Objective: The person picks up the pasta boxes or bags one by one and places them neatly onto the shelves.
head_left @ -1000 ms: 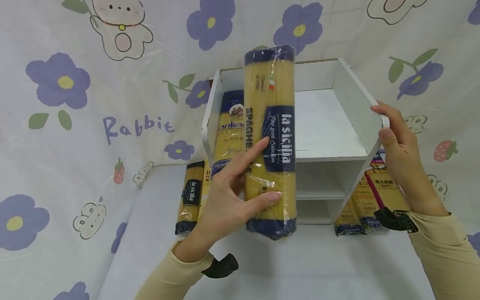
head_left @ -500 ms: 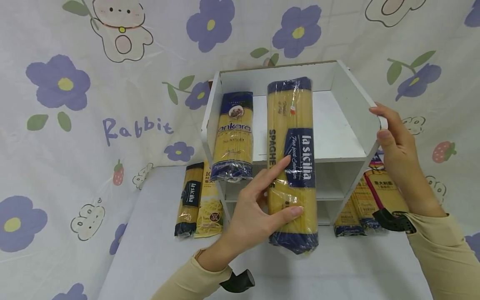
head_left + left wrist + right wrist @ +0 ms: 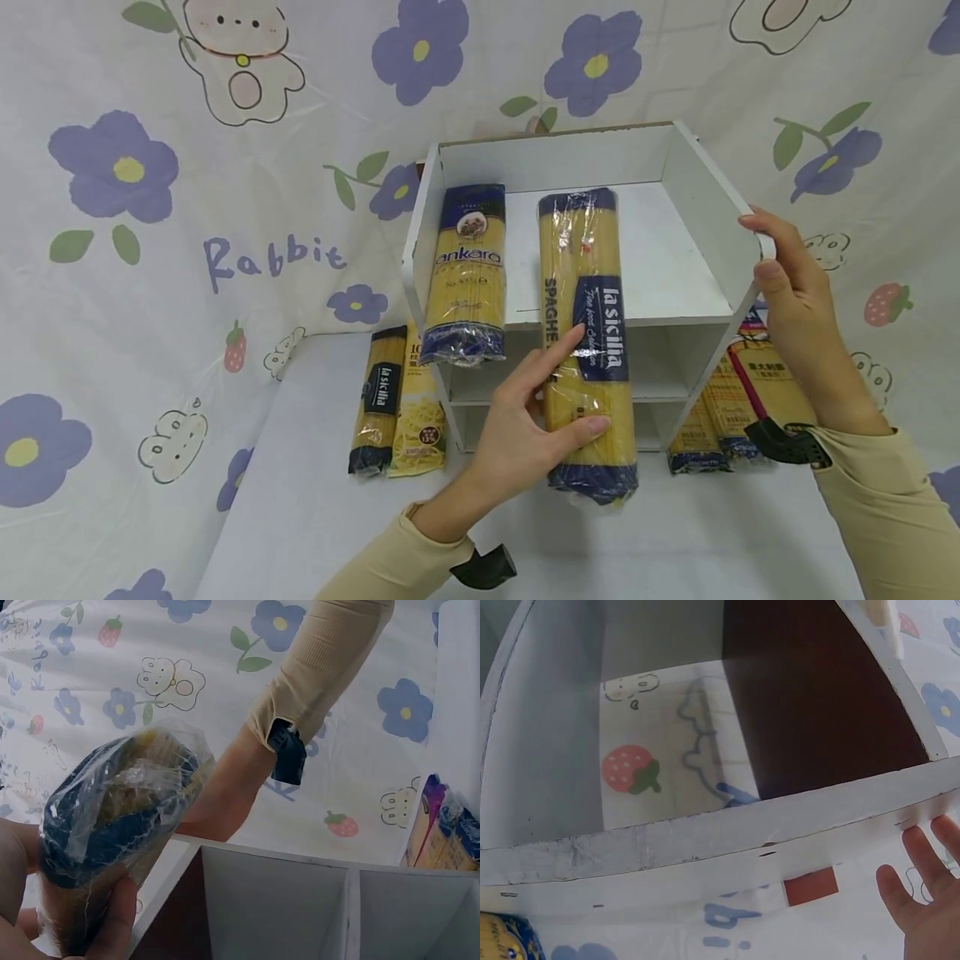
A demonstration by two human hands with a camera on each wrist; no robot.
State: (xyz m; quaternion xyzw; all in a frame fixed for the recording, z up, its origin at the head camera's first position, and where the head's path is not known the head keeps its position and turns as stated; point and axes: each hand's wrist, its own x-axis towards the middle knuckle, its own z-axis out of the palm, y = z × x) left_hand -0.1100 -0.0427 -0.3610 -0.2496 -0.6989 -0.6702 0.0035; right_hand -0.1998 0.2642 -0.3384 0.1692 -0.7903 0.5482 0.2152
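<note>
My left hand [image 3: 528, 425] grips a la sicilia spaghetti pack [image 3: 581, 250] near its lower half, the thumb across the front and a finger along the label. The pack's upper part overlaps the top level of a white shelf unit [image 3: 708, 200]; whether it touches the board I cannot tell. In the left wrist view the crinkled end of the spaghetti pack [image 3: 120, 802] faces the camera. My right hand [image 3: 802, 308] holds the front corner of the shelf's right side panel between fingers and thumb. Its fingers reach the panel's outer face in the right wrist view.
An ankara spaghetti pack [image 3: 468, 275] lies on the top level's left side. Left of the unit are a dark-ended la sicilia pack [image 3: 378, 400] and a yellow pasta bag [image 3: 420, 417]. Several pasta packs [image 3: 772, 375] lean at its right. A patterned curtain [image 3: 247, 167] hangs behind.
My left hand has carried the spaghetti pack rightward and down over the shelf's top level, uncovering the ankara pack. My right hand stays at the side panel.
</note>
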